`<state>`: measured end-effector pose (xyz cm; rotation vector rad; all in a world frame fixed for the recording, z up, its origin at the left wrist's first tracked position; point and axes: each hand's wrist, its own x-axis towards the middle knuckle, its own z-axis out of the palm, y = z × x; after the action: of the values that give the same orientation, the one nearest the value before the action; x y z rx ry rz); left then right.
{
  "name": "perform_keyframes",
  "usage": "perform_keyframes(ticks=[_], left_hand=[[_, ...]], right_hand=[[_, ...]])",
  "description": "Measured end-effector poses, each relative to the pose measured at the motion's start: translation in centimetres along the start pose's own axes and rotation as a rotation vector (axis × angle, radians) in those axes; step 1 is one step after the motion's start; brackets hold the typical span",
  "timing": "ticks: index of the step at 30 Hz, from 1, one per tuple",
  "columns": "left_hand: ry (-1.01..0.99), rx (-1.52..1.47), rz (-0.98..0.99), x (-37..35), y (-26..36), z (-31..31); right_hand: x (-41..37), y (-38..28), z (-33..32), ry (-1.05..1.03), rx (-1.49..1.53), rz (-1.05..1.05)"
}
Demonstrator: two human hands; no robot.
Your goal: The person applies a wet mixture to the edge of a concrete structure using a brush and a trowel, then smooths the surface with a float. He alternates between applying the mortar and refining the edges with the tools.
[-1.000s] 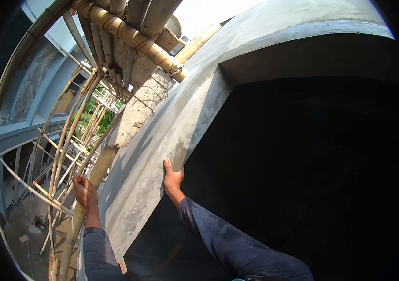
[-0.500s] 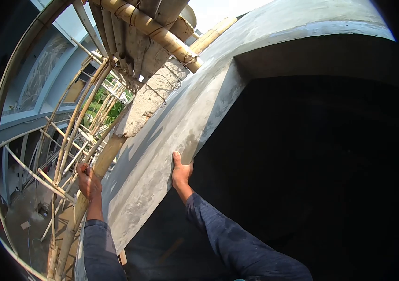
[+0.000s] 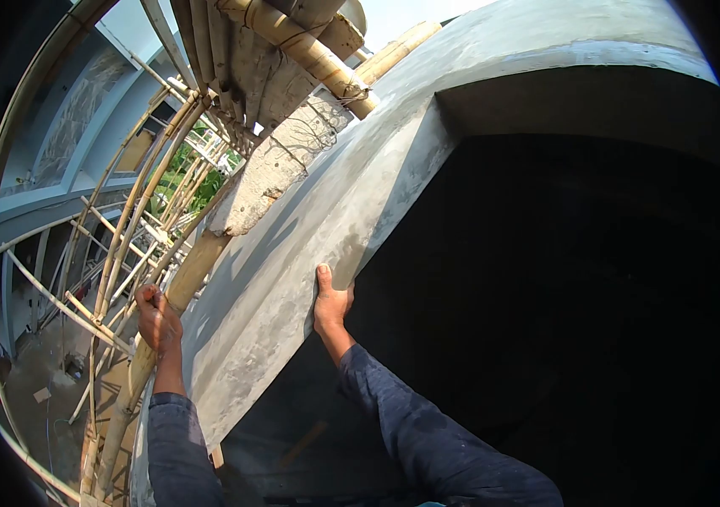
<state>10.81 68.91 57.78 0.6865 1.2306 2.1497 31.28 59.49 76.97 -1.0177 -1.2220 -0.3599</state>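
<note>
My right hand (image 3: 333, 306) grips the edge of a grey plastered concrete wall (image 3: 280, 317) at a dark opening. Its thumb lies up along the outer face, while the fingers wrap round the inner side out of sight. A damp dark patch marks the plaster just above the thumb. At the left, my left hand (image 3: 160, 325) is raised with its fingers curled in; I cannot tell what, if anything, is in them. Close by it, overlapping it in this view, a thick bamboo pole (image 3: 195, 266) runs up beside the wall. Dark blue sleeves cover both forearms.
A rough concrete-crusted plank (image 3: 275, 173) and tied bamboo poles (image 3: 313, 55) stand above the hands. Bamboo scaffolding (image 3: 115, 262) fills the left side, with ground far below. The opening (image 3: 546, 296) beside my right arm is deep in shadow.
The view has shifted slightly, moving the plank and wall top a little to the right. My left hand has tilted slightly with its fingers still curled; my right hand keeps its grip on the edge.
</note>
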Motion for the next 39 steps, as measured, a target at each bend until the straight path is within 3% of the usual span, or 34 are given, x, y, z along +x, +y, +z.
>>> perform_keyframes(ticks=[9, 10, 12, 14, 24, 29, 30, 31, 34, 36, 37, 38, 39], left_hand=[[-0.053, 0.121, -0.067, 0.4, 0.1, 0.0], [-0.044, -0.02, -0.013, 0.9, -2.3, 1.3], [-0.049, -0.003, -0.029, 0.7, -0.7, 0.7], [-0.055, 0.022, -0.064, 0.9, -0.3, 0.4], [-0.093, 0.113, -0.089, 0.6, 0.7, -0.3], [-0.048, 0.034, -0.07, 0.6, 0.3, 0.3], [-0.068, 0.049, -0.081, 0.6, 0.0, 0.2], [0.013, -0.067, 0.04, 1.6, -5.0, 2.9], [-0.045, 0.178, -0.149, 0.3, 1.8, -0.4], [0.006, 0.021, -0.083, 0.3, 0.9, 0.0], [-0.013, 0.038, -0.186, -0.2, 4.2, -0.9], [-0.007, -0.263, -0.016, 0.9, -0.3, 0.8], [0.044, -0.185, 0.037, 1.5, -2.7, 1.8]], right_hand=[[-0.4, -1.7, -0.1, 0.014, -0.086, -0.014], [-0.3, -1.2, -0.1, 0.036, -0.116, -0.051], [0.0, -0.9, -0.2, 0.056, -0.131, -0.11], [-0.1, -1.4, -0.3, 0.029, -0.139, 0.016], [-0.2, -1.6, -0.2, 0.022, -0.164, -0.058], [-0.5, -2.2, -0.1, 0.037, -0.134, 0.021], [-0.5, -1.7, -0.1, 0.033, -0.108, 0.016], [-0.3, -1.1, -0.1, 0.028, -0.083, 0.017], [0.1, 0.0, -0.1, 0.039, -0.07, -0.016], [0.0, -0.3, -0.1, 0.033, -0.024, -0.048], [0.1, -0.4, -0.1, 0.034, -0.003, -0.087], [-0.1, -1.0, -0.2, 0.031, -0.007, -0.066], [0.0, -0.6, -0.2, 0.034, -0.014, -0.031]])
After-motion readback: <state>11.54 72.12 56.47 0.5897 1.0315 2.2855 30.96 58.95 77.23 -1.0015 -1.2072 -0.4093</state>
